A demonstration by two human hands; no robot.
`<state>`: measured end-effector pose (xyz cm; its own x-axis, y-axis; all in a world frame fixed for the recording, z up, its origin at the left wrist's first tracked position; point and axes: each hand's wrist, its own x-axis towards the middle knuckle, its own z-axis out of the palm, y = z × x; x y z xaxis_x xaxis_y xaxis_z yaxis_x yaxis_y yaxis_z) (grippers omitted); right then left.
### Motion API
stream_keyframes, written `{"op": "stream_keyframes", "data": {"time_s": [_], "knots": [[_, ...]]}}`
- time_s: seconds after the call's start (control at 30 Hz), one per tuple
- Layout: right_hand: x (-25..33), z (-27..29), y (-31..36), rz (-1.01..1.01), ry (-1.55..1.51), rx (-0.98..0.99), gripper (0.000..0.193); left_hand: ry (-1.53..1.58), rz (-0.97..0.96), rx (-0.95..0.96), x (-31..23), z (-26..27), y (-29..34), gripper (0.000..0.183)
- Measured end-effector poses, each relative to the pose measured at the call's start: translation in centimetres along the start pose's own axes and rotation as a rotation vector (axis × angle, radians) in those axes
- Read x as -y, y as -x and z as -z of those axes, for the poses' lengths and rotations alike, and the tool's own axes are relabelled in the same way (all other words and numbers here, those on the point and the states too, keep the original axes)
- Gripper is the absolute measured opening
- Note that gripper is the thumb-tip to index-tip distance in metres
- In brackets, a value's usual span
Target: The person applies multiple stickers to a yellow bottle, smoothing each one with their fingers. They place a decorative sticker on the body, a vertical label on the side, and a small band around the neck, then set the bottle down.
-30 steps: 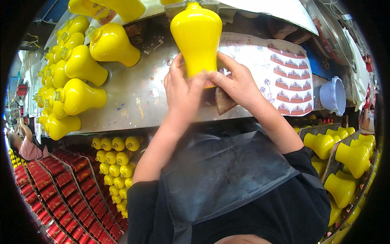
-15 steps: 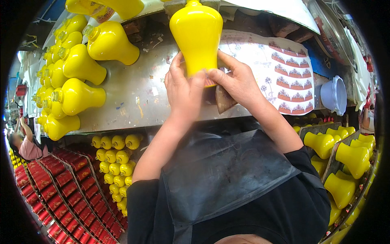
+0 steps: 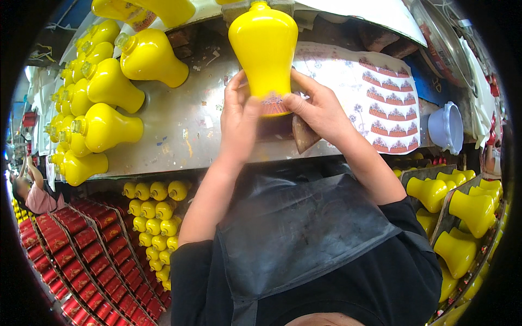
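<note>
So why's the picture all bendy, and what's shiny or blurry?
Head view: the fisheye lens likely bows the red stack, with black corners around; head view: white glints on yellow bottles; head view: left hand blurry, right hand clearer.

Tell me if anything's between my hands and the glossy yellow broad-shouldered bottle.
Nothing visible stands between: your left hand and right hand are both at the narrow lower end of the glossy yellow bottle. The brown wedge-shaped piece under your right hand is just below and right of its foot, not between.
</note>
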<state>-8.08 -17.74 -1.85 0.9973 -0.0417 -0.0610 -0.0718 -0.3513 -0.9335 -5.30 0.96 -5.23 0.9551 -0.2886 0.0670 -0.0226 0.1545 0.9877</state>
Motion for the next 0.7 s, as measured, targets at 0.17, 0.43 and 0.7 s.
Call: {"op": "stream_keyframes", "data": {"time_s": [0.17,0.43,0.7], "knots": [[0.02,0.40,0.24,-0.042,0.023,0.046,0.071,0.045,0.045,0.038,-0.40,0.51,0.17,0.061],[-0.13,-0.22,0.24,-0.020,-0.018,0.004,0.071,0.041,0.062,0.031,-0.67,0.03,0.01,0.071],[0.30,-0.10,0.26,-0.009,0.005,0.017,0.072,0.119,0.131,0.019,-1.03,0.28,-0.11,0.076]]}}
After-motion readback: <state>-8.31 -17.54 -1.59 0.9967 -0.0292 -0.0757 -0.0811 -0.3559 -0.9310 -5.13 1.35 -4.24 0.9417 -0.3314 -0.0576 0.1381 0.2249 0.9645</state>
